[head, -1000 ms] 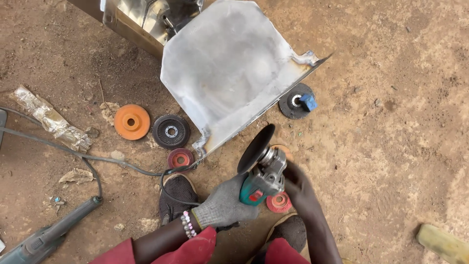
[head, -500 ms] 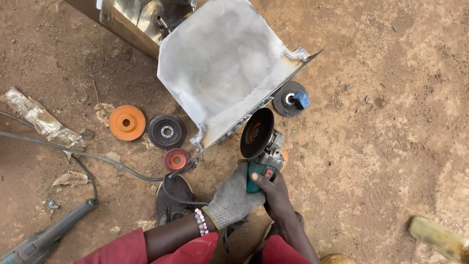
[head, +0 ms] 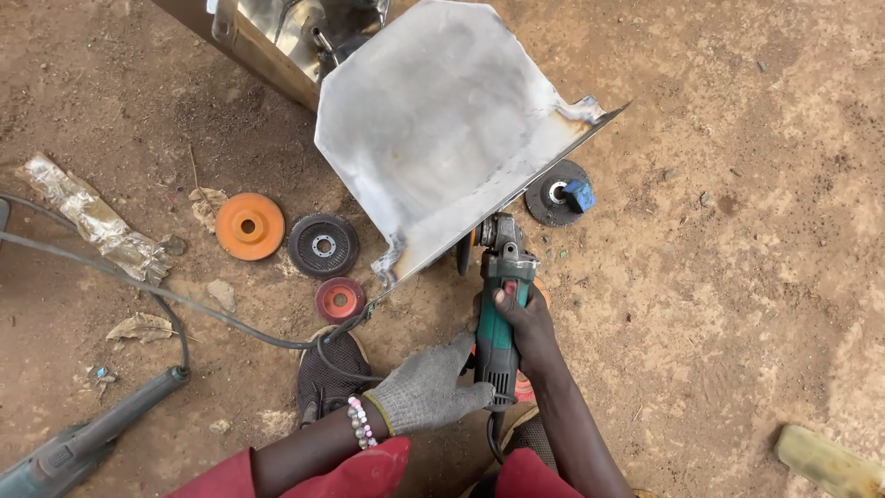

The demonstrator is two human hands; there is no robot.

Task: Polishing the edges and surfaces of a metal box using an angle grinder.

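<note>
A green and grey angle grinder (head: 498, 309) points away from me, its disc (head: 464, 251) against the lower edge of a bent sheet-metal piece (head: 442, 138). My right hand (head: 521, 323), bare, grips the grinder's body from the right with the thumb on top. My left hand (head: 426, 392), in a grey knit glove with a bead bracelet at the wrist, holds the rear of the grinder near its cable.
On the dirt lie an orange disc (head: 250, 225), a dark flap disc (head: 324, 244), a small red disc (head: 339, 300) and a black disc with a blue block (head: 560, 193). A second grinder (head: 78, 443) and cable (head: 138, 286) lie left. My shoe (head: 327, 373) is below.
The grinder has swung from beside the sheet to under its lower edge, disc now edge-on against the metal. Both hands followed, and the view came closer.
</note>
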